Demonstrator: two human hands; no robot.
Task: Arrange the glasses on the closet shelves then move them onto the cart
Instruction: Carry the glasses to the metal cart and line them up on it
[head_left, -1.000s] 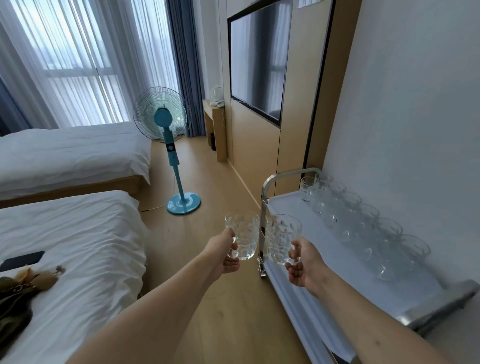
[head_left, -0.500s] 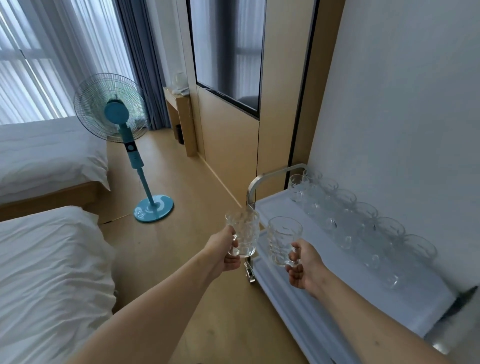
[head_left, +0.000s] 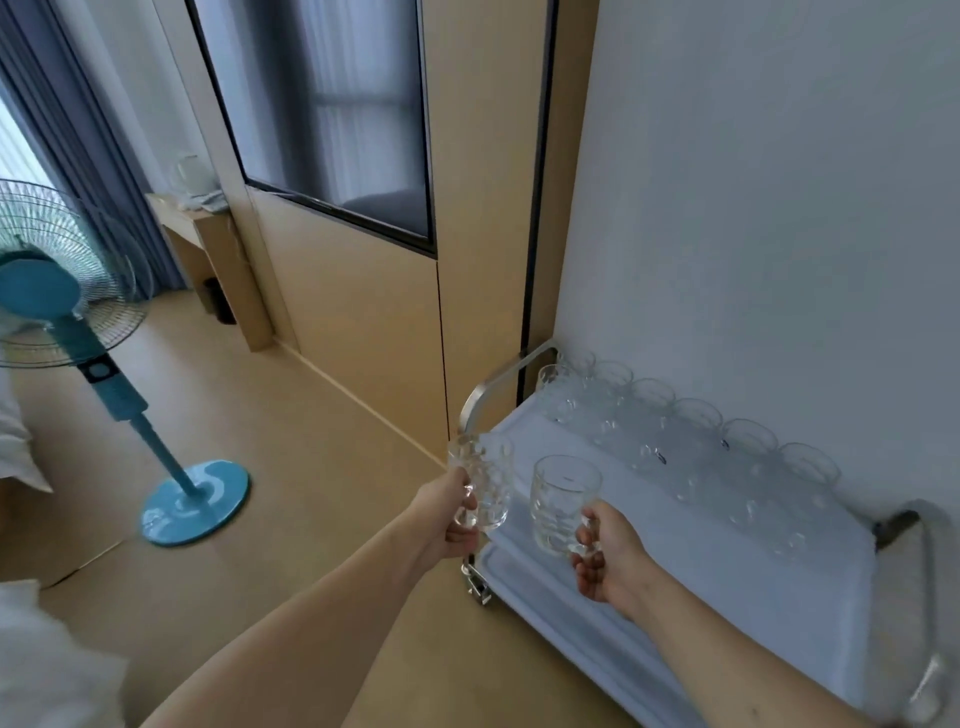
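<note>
- Hands first: our left hand (head_left: 441, 525) grips one glass mug (head_left: 480, 480) by its handle, our right hand (head_left: 605, 561) another mug (head_left: 563, 501), both above the cart (head_left: 727, 571).
- We judge they could knock together, or hit the row of glasses (head_left: 691, 441) by the wall.

Soft daylight from the left, muted tones, wide-angle bending, edges motion-blurred

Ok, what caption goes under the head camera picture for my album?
Left hand and right hand each carry a glass mug toward the cart, where more glasses line the wall.
</note>
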